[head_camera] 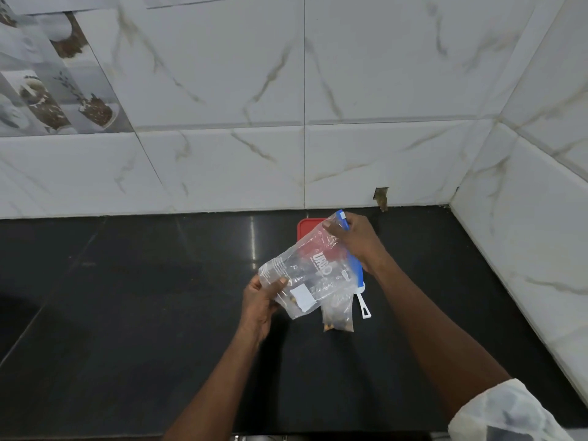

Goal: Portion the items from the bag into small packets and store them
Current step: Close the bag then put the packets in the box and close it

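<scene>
Clear zip bag [313, 268] btwn L hand [259, 305] & R hand [358, 241]

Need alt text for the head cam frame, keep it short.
Two hands hold a clear zip bag over a black counter: the left hand pinches its lower corner, the right hand grips the blue zip end. A small packet of brown bits shows just below, a red lid behind.

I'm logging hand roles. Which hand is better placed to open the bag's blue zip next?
Right, probably. The right hand pinches the blue zip strip at the top end of the bag, while the left hand grips the opposite bottom corner, where it can steady the bag.
</scene>
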